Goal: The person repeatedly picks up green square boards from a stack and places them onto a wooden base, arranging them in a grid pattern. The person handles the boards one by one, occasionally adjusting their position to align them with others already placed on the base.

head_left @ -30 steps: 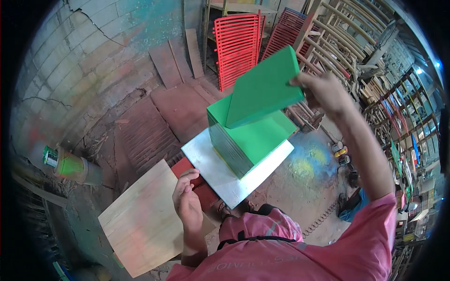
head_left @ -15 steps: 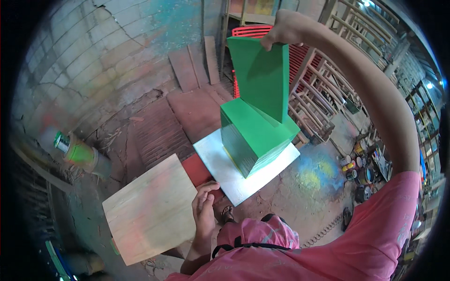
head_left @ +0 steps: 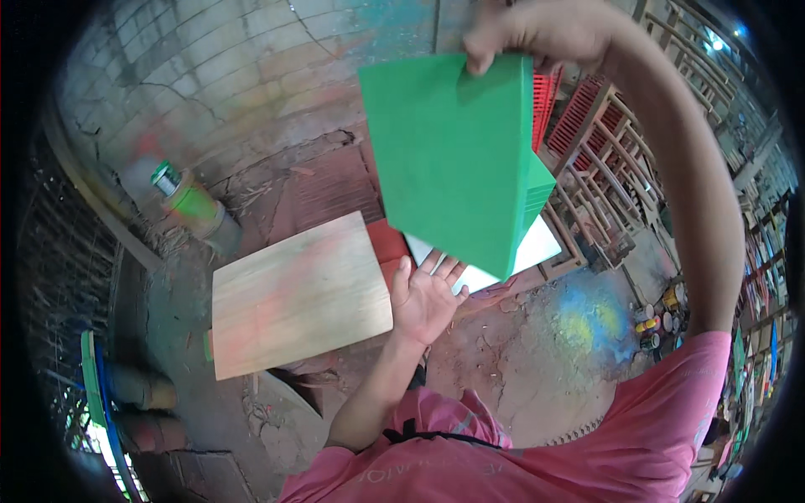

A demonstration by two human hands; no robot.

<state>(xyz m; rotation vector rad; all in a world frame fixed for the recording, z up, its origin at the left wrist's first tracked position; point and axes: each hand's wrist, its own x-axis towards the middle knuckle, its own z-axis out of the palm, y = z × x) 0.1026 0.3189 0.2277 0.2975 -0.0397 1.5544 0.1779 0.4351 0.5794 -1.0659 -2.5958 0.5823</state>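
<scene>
Green panel (head_left: 449, 168) at 1 o'clock, held by top edge near corner. Could swing or slip: right hand (head_left: 537, 38) pinches one end only, fingers closed on it. Panel could also scuff green stack (head_left: 538, 197) at its 4 o'clock. Right arm raised, arched over. Left hand (head_left: 426, 308) palm up, fingers spread, gripping nothing, by lower edge; contact unclear.

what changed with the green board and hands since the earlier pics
The right hand has carried the flat green rectangular board leftward and toward the person from above the stack of green boards. The left hand, half-curled before, has opened, fingers spread by the board's lower edge; contact is unclear. The right hand's hold, the flat white panel and the pale rectangular wooden sheet stayed.
</scene>
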